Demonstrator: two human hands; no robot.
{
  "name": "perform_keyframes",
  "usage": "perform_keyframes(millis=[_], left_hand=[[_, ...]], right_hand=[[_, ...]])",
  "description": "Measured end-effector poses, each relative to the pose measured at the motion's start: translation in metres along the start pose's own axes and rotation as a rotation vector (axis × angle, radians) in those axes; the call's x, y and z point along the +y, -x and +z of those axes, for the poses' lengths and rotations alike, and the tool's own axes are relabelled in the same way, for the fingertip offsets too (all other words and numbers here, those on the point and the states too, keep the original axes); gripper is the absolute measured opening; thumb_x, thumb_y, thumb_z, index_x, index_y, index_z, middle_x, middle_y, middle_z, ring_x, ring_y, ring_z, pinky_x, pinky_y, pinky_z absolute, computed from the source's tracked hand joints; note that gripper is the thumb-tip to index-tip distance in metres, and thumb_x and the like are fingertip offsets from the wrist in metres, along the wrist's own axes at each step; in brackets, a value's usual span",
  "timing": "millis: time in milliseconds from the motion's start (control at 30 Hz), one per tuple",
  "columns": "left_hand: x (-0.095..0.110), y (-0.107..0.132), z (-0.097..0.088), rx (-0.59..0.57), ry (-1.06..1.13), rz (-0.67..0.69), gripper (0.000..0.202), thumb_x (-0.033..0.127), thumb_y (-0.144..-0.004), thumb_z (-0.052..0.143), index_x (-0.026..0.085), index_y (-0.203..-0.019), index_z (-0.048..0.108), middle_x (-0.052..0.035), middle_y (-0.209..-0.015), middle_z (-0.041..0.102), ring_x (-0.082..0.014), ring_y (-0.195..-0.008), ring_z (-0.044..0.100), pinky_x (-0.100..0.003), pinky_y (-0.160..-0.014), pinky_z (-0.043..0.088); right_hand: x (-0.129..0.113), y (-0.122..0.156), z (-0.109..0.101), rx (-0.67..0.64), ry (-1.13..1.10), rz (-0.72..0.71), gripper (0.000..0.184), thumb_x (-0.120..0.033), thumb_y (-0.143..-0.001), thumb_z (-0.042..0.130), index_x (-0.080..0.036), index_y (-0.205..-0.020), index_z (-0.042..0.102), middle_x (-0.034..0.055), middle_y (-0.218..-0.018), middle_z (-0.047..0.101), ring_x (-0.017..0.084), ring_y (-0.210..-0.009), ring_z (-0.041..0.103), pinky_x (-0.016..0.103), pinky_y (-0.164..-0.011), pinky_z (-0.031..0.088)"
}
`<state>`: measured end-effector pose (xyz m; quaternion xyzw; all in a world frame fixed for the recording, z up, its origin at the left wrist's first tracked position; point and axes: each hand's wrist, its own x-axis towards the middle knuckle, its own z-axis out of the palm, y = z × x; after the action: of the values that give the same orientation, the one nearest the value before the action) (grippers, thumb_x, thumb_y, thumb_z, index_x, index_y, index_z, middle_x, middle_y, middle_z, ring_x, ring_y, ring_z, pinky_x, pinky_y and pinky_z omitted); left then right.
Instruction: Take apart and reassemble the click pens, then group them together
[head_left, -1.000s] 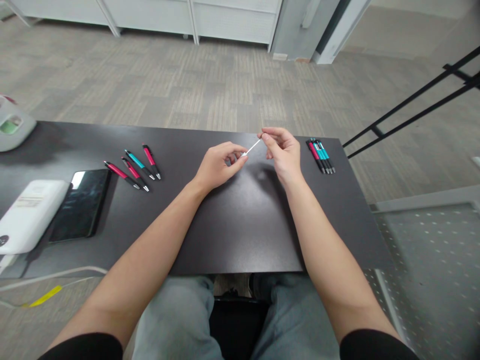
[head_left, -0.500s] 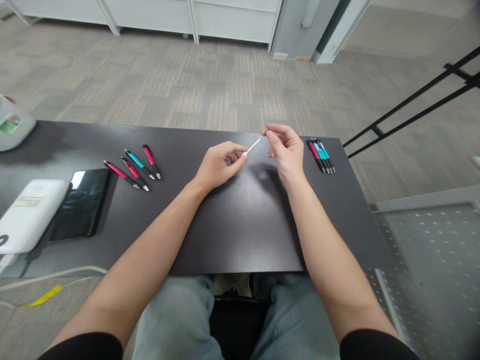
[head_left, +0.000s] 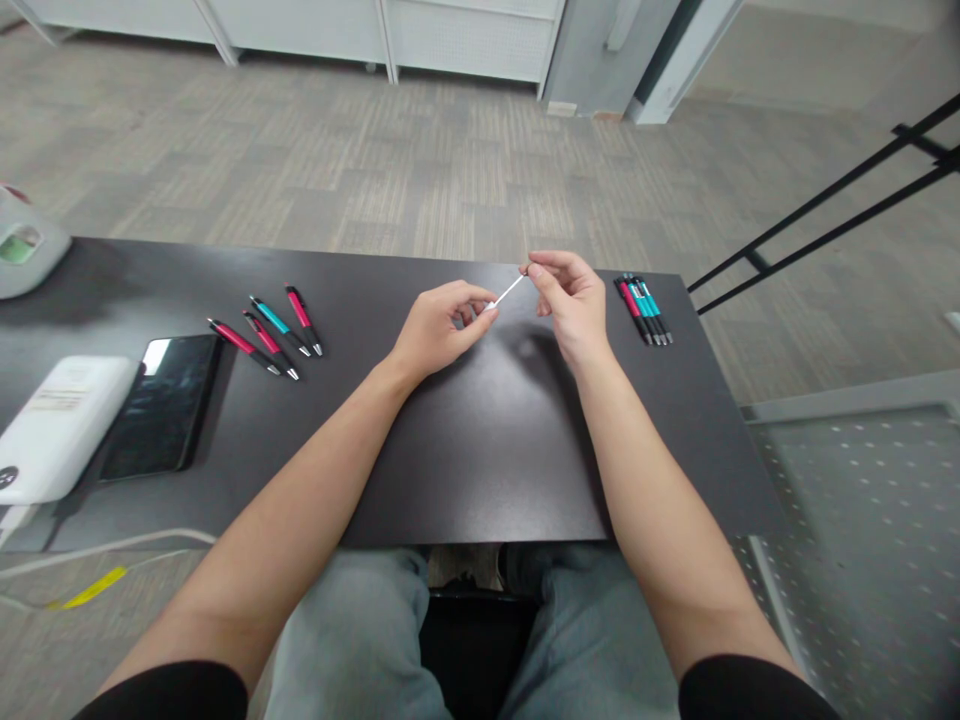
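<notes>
Four slim pink or teal black-ended pens [head_left: 271, 345] left of the grip, left hand [head_left: 442, 325] pinching a thin white stick [head_left: 511, 290] low, stick slanting between both hands, right hand [head_left: 571, 302] pinching its upper end, lined-up pink and teal pens [head_left: 643, 310] just right.

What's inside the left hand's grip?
The left hand holds the near end of a thin white stick, whose exposed shaft runs to the right hand. A bit of white shows at the grip; the rest of that end, and anything deeper in the hand, is covered.
</notes>
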<state>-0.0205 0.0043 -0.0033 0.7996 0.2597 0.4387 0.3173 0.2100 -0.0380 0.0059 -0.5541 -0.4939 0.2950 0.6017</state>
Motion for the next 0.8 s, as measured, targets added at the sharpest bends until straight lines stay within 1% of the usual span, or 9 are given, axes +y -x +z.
perform_keyframes(millis=[100,200,267,467,633,733,800], left_hand=[[0.0,0.0,0.0,-0.004,-0.013,-0.013,0.018,0.038,-0.104,0.08,0.027,-0.111,0.092,-0.0029,-0.09,0.082,-0.0185,-0.073,0.071,-0.034,-0.077,0.062],[0.0,0.0,0.0,-0.002,-0.014,-0.033,0.017,0.038,-0.103,0.082,0.027,-0.112,0.092,-0.0028,-0.091,0.082,-0.0185,-0.075,0.072,-0.034,-0.077,0.062],[-0.001,-0.001,0.0,0.004,-0.007,-0.048,0.016,0.039,-0.102,0.084,0.027,-0.112,0.092,-0.0031,-0.093,0.083,-0.0188,-0.078,0.073,-0.034,-0.078,0.063],[-0.009,0.0,0.003,0.01,0.082,-0.058,0.021,0.04,-0.101,0.09,0.025,-0.117,0.09,-0.0051,-0.102,0.088,-0.021,-0.088,0.08,-0.035,-0.086,0.067],[-0.01,0.002,0.006,-0.017,0.121,-0.096,0.025,0.04,-0.1,0.093,0.024,-0.118,0.088,-0.0061,-0.103,0.09,-0.0222,-0.09,0.083,-0.036,-0.09,0.069],[-0.008,0.0,0.004,0.036,0.122,-0.115,0.028,0.047,-0.102,0.093,0.024,-0.116,0.087,-0.0059,-0.102,0.089,-0.0211,-0.087,0.083,-0.034,-0.086,0.068],[-0.009,-0.002,0.001,0.106,0.119,-0.137,0.036,0.056,-0.104,0.092,0.023,-0.118,0.087,-0.0052,-0.1,0.088,-0.0197,-0.085,0.082,-0.032,-0.083,0.068]], right_hand=[[0.0,0.001,0.001,-0.031,0.02,0.01,0.077,-0.098,-0.086,0.088,-0.035,-0.129,0.078,0.005,-0.114,0.086,0.019,-0.07,0.063,0.04,-0.062,0.06],[0.0,0.002,0.004,-0.083,0.029,0.013,0.081,-0.097,-0.087,0.088,-0.037,-0.139,0.073,0.0044,-0.113,0.083,0.02,-0.072,0.062,0.039,-0.063,0.058],[0.001,0.004,0.006,-0.11,0.034,0.019,0.082,-0.096,-0.087,0.088,-0.038,-0.141,0.071,0.0041,-0.113,0.082,0.02,-0.072,0.062,0.039,-0.063,0.058],[-0.001,0.008,0.014,-0.118,0.005,0.022,0.076,-0.091,-0.088,0.094,-0.037,-0.135,0.07,0.0034,-0.11,0.084,0.019,-0.07,0.064,0.038,-0.061,0.06],[-0.007,0.01,0.018,-0.124,0.005,0.038,0.077,-0.093,-0.087,0.093,-0.037,-0.134,0.069,0.0023,-0.108,0.083,0.019,-0.067,0.063,0.039,-0.06,0.061],[-0.006,0.01,0.018,-0.125,-0.008,0.044,0.077,-0.094,-0.088,0.093,-0.038,-0.137,0.071,0.0022,-0.11,0.085,0.019,-0.067,0.063,0.039,-0.062,0.063],[-0.003,0.011,0.017,-0.136,0.033,0.038,0.072,-0.091,-0.093,0.089,-0.038,-0.138,0.073,0.0029,-0.113,0.085,0.019,-0.07,0.064,0.039,-0.065,0.063]])
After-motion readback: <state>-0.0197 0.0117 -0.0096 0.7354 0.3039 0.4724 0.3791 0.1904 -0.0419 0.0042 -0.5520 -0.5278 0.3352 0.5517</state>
